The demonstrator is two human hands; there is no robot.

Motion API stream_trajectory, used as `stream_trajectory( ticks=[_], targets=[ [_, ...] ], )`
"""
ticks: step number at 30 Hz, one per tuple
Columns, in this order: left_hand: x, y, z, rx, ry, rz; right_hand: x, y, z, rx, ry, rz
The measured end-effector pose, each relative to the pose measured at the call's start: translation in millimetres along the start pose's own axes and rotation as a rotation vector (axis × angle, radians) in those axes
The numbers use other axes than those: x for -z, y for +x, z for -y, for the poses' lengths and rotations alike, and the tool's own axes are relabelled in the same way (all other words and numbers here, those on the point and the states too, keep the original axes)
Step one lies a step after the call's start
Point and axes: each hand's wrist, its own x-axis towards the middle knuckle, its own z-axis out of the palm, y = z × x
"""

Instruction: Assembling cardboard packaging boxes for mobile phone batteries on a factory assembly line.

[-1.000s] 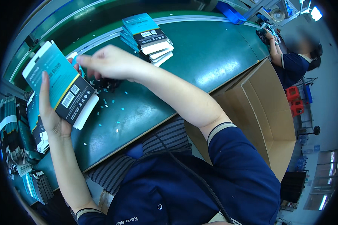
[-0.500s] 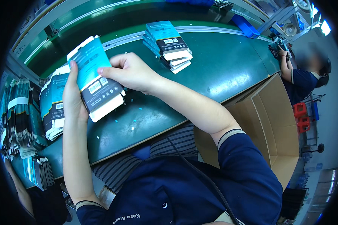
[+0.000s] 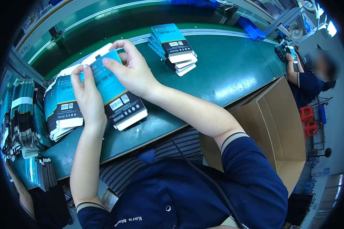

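A flat teal and black carton (image 3: pixel 111 88) with white flaps is held tilted above the green table, between both my hands. My left hand (image 3: pixel 88 89) pinches its upper left edge, thumb on the front face. At the upper right edge my right hand (image 3: pixel 133 72) grips it, with the thumb on the face and the other fingers behind. White flap edges show at the carton's top and bottom. To the left of my left hand lies a pile of matching flat cartons (image 3: pixel 67 100).
A neat stack of similar cartons (image 3: pixel 172 42) stands farther back on the green table (image 3: pixel 221 57). Banded bundles (image 3: pixel 22 102) crowd the left end. An open brown cardboard box (image 3: pixel 281 126) stands at the right. Another person (image 3: pixel 309 82) works at the far right, beyond a blue bin (image 3: pixel 250 28).
The carton has shifted right and slightly down. My left hand has gone from its left side to the upper edge, and my right hand has slid up to the top right.
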Motion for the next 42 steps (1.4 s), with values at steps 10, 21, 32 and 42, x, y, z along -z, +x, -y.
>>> stream_trajectory(
  ticks=[10, 21, 32, 42],
  targets=[
    [6.2, 6.9, 6.5, -0.083, 0.051, 0.005, -2.4, 7.6, -20.9, 0.028, -0.102, -0.188],
    [-3.1, 4.1, 3.9, -0.027, -0.150, -0.009, -6.2, 6.5, -11.6, 0.042, 0.005, -0.187],
    [1.6, 12.2, 12.0, 0.013, -0.932, 0.434, -3.0, 5.4, 5.9, -0.179, -0.005, -0.185],
    [48.7, 63.7, -3.7, -0.227, -0.400, 0.239, 43.8, 25.6, 34.6, 0.109, -0.081, 0.214]
  ],
)
